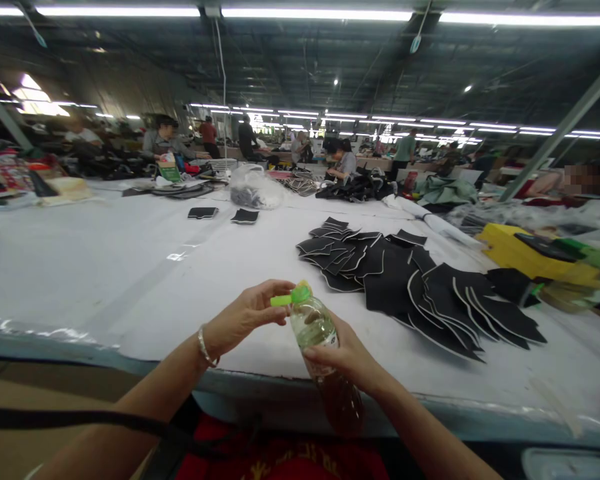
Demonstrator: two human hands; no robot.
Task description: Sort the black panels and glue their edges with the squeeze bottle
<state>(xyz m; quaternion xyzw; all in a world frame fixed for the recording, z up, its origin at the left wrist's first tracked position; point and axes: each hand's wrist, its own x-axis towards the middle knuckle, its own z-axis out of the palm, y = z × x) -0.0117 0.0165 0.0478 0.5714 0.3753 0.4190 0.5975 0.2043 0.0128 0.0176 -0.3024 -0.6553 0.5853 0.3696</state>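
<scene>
A clear plastic bottle (313, 320) with brownish liquid in its lower part leans in front of me at the table's near edge. My right hand (343, 353) is wrapped round its middle, the thumb across the label. At the neck sits a bright green cap (300, 291) with a tab sticking out to the left. My left hand (260, 308), a silver bracelet at its wrist, has its fingers curled about this cap and tab. Part of the fingertips is hidden behind the green plastic.
Black cut pieces with pale edges (395, 273) lie heaped on the white table (130, 267) to the right. Two small black pieces (203, 213) and a clear plastic bag (255, 187) are farther back. A yellow box (535, 253) stands at right. Several people work beyond.
</scene>
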